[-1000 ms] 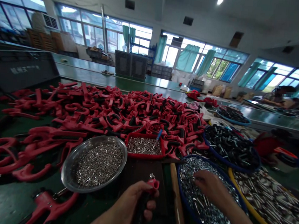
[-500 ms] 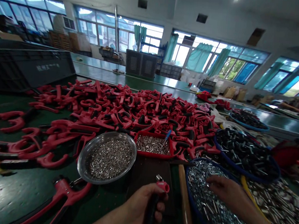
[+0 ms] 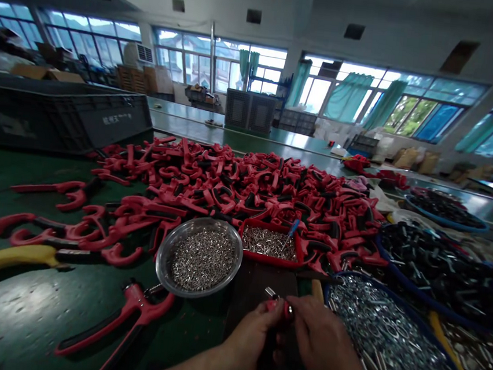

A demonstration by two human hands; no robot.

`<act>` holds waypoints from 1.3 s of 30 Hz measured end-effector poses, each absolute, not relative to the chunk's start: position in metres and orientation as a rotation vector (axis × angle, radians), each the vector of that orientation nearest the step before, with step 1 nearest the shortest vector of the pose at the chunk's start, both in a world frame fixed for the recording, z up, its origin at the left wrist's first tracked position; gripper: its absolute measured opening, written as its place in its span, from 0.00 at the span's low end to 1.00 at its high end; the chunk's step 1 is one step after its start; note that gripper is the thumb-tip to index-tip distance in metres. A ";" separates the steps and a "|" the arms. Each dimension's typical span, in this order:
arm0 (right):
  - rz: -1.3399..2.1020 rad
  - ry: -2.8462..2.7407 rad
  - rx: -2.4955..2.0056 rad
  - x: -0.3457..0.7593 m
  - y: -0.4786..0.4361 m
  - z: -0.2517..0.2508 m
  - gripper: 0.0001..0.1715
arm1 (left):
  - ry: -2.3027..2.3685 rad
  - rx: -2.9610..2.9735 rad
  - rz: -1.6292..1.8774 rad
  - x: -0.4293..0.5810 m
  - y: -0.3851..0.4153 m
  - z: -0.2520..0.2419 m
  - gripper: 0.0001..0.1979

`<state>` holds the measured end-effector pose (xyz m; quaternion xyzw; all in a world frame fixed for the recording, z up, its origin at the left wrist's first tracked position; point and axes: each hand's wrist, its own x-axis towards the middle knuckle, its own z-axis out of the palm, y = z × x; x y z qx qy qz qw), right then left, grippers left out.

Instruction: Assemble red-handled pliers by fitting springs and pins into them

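My left hand (image 3: 249,339) is wrapped round a red and black handle (image 3: 273,307), with a metal spring or screw end sticking out at its top. My right hand (image 3: 323,338) is pinched against the handle's red end; a small shiny bit shows at its fingertips, too small to name. In front of the hands stand a metal bowl (image 3: 162,258) of small silver pins and a red tray (image 3: 268,260) of rivets with a blue-handled tool in it. To the right is a blue basin (image 3: 327,292) of small metal parts.
A big heap of red and black handles (image 3: 247,179) spans the bench. A red clamp-like tool (image 3: 138,308) and a yellow handle (image 3: 8,261) lie left. A grey crate (image 3: 61,120) stands back left. Black parts (image 3: 439,267) fill another basin at right.
My right hand has left the basin of metal parts and come to the red end of the handle in my left hand. The view has turned slightly left.
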<state>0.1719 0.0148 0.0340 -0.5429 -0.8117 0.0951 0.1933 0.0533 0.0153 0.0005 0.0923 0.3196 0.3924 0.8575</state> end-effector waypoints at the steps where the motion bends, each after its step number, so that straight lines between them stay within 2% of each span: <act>1: 0.274 -2.258 -1.502 0.172 0.014 0.032 0.19 | 0.678 0.207 0.847 0.054 0.015 0.000 0.14; 9: 0.332 -2.172 -1.295 0.184 0.013 0.017 0.17 | 0.660 0.169 0.810 0.052 0.015 -0.001 0.15; 19: 0.624 -1.965 -1.380 0.187 0.018 0.030 0.08 | 0.701 0.318 0.835 0.052 0.015 -0.001 0.27; 23: 0.779 -1.818 -1.419 0.184 0.019 0.031 0.11 | 0.706 0.362 0.777 0.047 0.017 0.004 0.26; 26: 0.507 -1.945 -1.361 0.184 0.017 0.033 0.11 | 0.715 0.418 0.730 0.043 0.019 0.005 0.25; 30: 0.091 -2.267 -1.222 0.183 0.014 0.035 0.05 | 0.711 0.453 0.742 0.043 0.022 0.000 0.21; 32: 0.066 -2.352 -1.213 0.183 0.014 0.035 0.06 | 0.726 0.478 0.729 0.044 0.022 -0.006 0.19; 34: 0.132 -2.436 -1.205 0.190 0.020 0.036 0.11 | 0.718 0.486 0.666 0.044 0.023 -0.012 0.18; 36: 0.123 -2.510 -1.317 0.212 0.035 0.041 0.16 | 0.690 0.447 0.585 0.043 0.025 -0.017 0.19; 38: -0.067 -2.438 -1.633 0.251 0.059 0.051 0.13 | 0.663 0.384 0.569 0.041 0.028 -0.020 0.19; 39: -0.160 -2.324 -1.774 0.276 0.074 0.056 0.15 | 0.656 0.356 0.587 0.041 0.031 -0.021 0.18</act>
